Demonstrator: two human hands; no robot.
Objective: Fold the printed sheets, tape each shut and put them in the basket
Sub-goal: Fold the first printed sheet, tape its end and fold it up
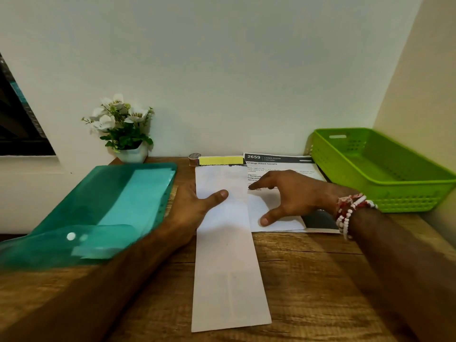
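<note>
The folded sheet (229, 255) is laid lengthwise at the middle of the table (308, 280). Its left edge is pinched by the left hand (195, 203), thumb on top. The right hand (288, 196) is held spread over the printed sheets (278, 165) alongside. The green basket (407, 202) is set at the far right corner.

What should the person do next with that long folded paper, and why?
Probably reach the right hand, which is open and holds nothing, to what looks like the tape roll at the back of the desk. The folded sheet is a narrow strip, held at its edge by the left hand, and no tape shows on it. The basket comes after.
</note>
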